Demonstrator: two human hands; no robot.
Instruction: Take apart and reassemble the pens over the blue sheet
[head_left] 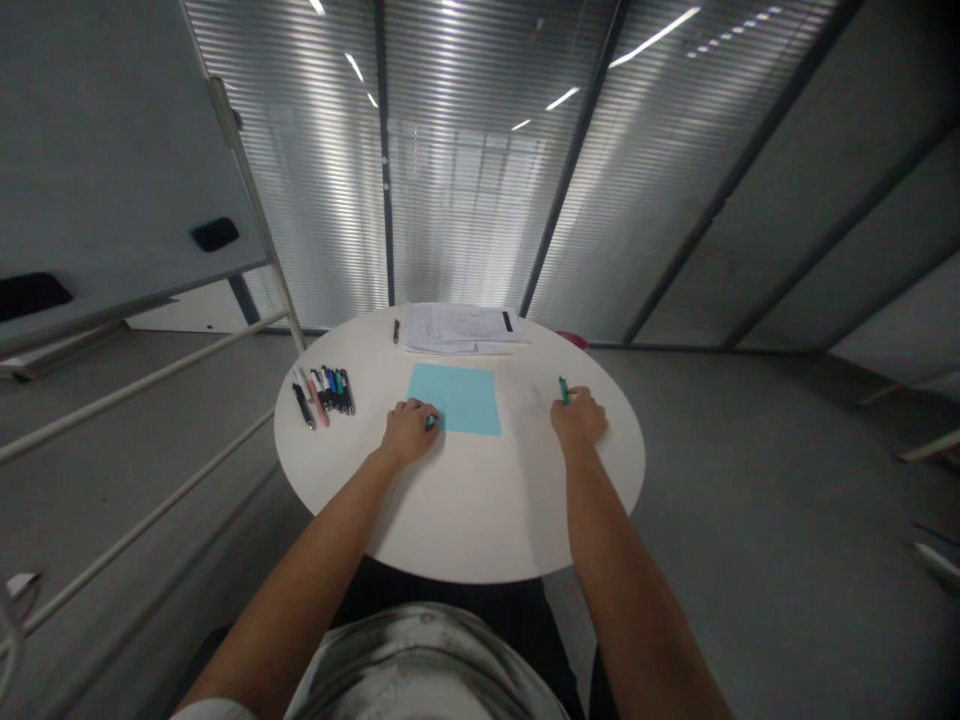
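Observation:
A light blue sheet of paper (pixel 465 398) lies flat on the round white table (pixel 465 500). My left hand (pixel 409 432) rests at the sheet's lower left corner, its fingers closed on a small teal piece (pixel 431 422) that looks like a pen cap, though it is too small to be sure. Off to the right of the sheet, my right hand (pixel 581 417) is closed around a green pen (pixel 564 388), whose upper end sticks out above the fingers. The pen's lower part is hidden by the hand.
Several pens and markers (pixel 334 390) lie in a group at the table's left side. At the far edge sit a stack of printed papers (pixel 457 325) and a dark pen (pixel 396 331). A whiteboard on a metal frame (pixel 255 195) stands to the left, blinds-covered glass panels (pixel 465 180) behind.

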